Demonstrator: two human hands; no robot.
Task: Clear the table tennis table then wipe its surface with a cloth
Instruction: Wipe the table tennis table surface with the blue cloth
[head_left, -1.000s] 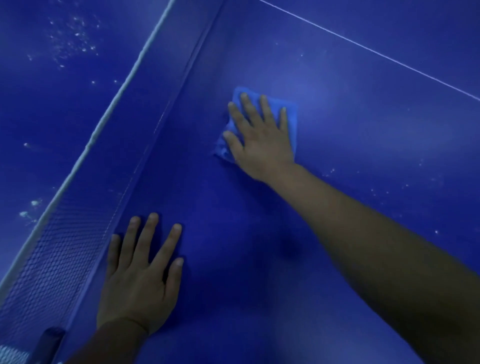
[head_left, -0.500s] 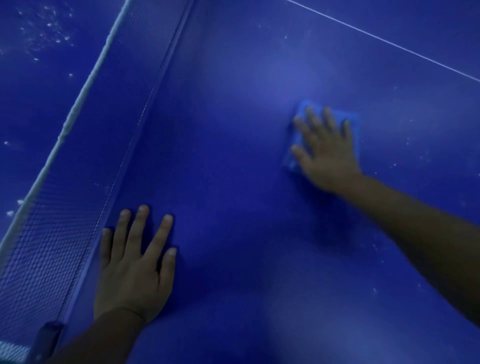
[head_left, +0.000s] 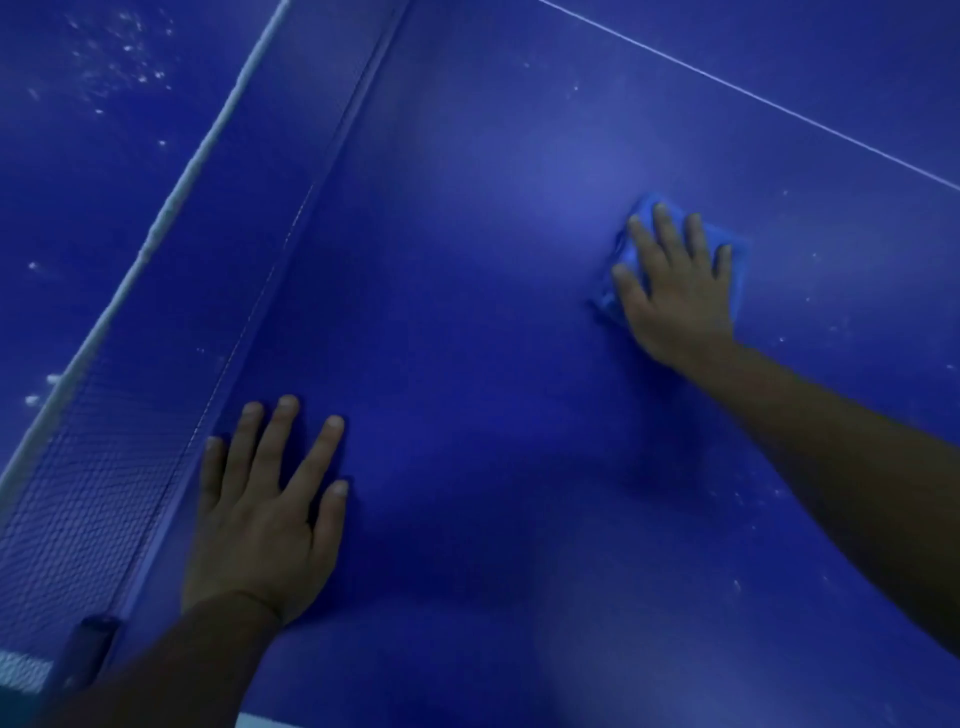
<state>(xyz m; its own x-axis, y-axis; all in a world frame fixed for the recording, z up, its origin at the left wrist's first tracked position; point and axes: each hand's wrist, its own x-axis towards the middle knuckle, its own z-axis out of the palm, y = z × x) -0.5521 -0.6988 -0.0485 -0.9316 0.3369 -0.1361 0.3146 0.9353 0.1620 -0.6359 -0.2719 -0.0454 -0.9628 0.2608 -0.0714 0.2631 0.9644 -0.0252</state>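
The right hand (head_left: 678, 296) presses flat, fingers straight, on the blue cloth (head_left: 621, 296). The left hand (head_left: 262, 514) rests flat and spread on the bench (head_left: 493, 338) beside the net (head_left: 93, 493).

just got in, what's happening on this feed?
A person is wiping a dark blue table tennis table. The right hand presses a folded blue cloth flat on the surface, fingers straight. The left hand rests palm-down on the table beside the black mesh net, bracing. No loose items show on this part of the table. White specks remain to the right of the cloth and on the far side of the net.
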